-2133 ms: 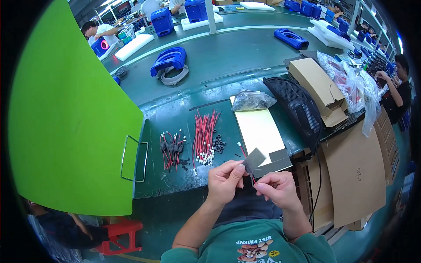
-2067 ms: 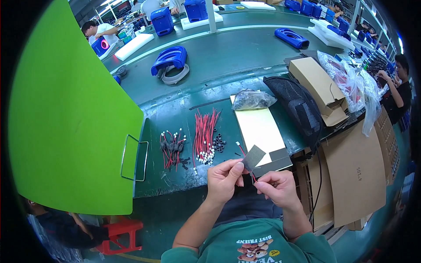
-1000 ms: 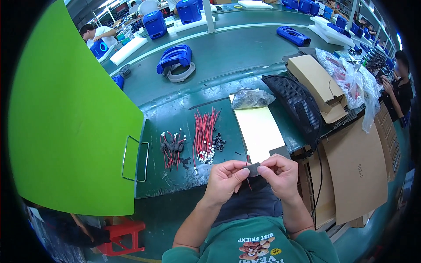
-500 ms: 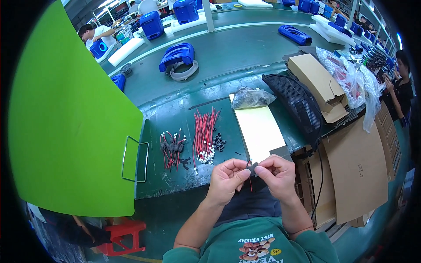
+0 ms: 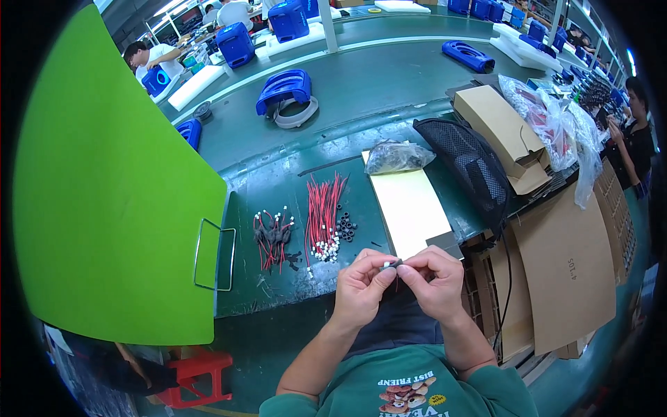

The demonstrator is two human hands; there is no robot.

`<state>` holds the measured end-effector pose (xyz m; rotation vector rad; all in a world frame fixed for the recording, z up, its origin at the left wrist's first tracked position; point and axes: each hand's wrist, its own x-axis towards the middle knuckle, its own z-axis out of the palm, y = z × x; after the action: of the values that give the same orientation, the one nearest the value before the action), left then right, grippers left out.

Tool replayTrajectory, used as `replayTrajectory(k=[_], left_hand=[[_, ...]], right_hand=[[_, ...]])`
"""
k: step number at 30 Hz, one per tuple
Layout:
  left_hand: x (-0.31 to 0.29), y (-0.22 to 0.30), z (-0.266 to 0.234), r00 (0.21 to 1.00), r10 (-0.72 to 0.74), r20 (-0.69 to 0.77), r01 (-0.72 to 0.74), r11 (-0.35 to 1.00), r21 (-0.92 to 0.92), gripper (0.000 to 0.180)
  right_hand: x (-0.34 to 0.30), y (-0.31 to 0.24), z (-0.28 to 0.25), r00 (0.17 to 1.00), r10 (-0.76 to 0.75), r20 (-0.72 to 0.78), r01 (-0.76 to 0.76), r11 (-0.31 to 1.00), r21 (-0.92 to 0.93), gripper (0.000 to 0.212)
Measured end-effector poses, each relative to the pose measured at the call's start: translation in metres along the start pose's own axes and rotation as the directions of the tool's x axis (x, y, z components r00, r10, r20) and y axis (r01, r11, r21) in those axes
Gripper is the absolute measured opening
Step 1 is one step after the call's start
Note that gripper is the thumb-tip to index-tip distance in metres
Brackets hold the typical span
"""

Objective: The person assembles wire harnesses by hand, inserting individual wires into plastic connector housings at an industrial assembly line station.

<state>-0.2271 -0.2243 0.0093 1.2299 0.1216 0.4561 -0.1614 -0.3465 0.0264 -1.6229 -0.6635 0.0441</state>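
Note:
At the table's near edge, my left hand (image 5: 360,288) and my right hand (image 5: 438,283) pinch a small dark piece (image 5: 397,263) between thumbs and forefingers. A tiny white connector (image 5: 387,264) shows by my left fingertips, and a thin wire hangs below; the fingers hide most of it. Ahead and left lies a bundle of red-and-black wires (image 5: 325,198) with white connectors. Small black rings (image 5: 346,226) lie beside it. Further left is a group of wires with dark wrapped lumps (image 5: 274,236). Beyond my hands is a pale yellow sheet (image 5: 410,208) with a dark grey patch (image 5: 445,247) at its near corner.
A clear bag of dark parts (image 5: 399,156) rests on the sheet's far end. Right of it are a black mesh bag (image 5: 472,163) and an open carton (image 5: 500,132). A green panel (image 5: 125,208) stands left. A blue housing (image 5: 285,90) sits on the line behind; co-workers are further off.
The dark piece has turned and is now more folded between my fingertips, with the white connector showing at its left. My hands have drawn slightly closer together.

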Motion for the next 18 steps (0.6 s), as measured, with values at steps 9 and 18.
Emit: replayTrajectory(k=[9, 18], left_hand=[[-0.004, -0.002, -0.009, 0.986, -0.166, 0.022, 0.168, 0.97, -0.177, 0.012], [-0.005, -0.01, -0.012, 0.978, -0.18, 0.104, 0.206, 0.907, -0.366, 0.014]], right_hand=[[0.002, 0.002, 0.0, 0.998, -0.004, 0.058, 0.001, 0.999, 0.049, 0.006], [0.007, 0.011, 0.003, 0.909, 0.303, 0.286, -0.41, 0.768, 0.491, 0.008]])
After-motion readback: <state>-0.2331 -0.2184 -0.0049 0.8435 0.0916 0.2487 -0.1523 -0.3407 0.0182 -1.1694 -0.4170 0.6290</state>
